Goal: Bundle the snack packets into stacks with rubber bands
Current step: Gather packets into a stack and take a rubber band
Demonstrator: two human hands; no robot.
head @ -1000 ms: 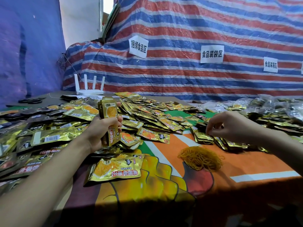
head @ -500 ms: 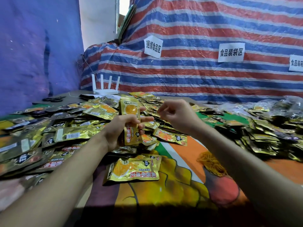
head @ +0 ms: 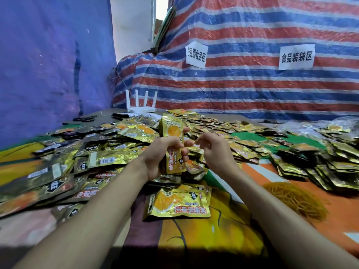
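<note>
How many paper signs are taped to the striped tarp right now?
2. One sign hangs left of centre on the striped tarp, above the packet pile; the other sign hangs further right. More may lie beyond the right edge.

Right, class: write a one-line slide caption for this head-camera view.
Left hand holds an upright stack of gold snack packets; right hand alongside, rubber bands piled nearby.

A white router (head: pixel 140 102) with four upright antennas stands at the far edge of the table, left of centre. A pair of black scissors (head: pixel 84 119) lies further left on the dark tabletop (head: pixel 101 116). A red, white and blue striped tarp (head: pixel 252 88) fills the upper right, bearing two white paper signs (head: pixel 196 54) (head: pixel 296 56) with Chinese characters. A blue sheet (head: pixel 48 61) covers the upper left. A colourful printed cloth (head: pixel 229 226) spreads across the lower centre.
</note>
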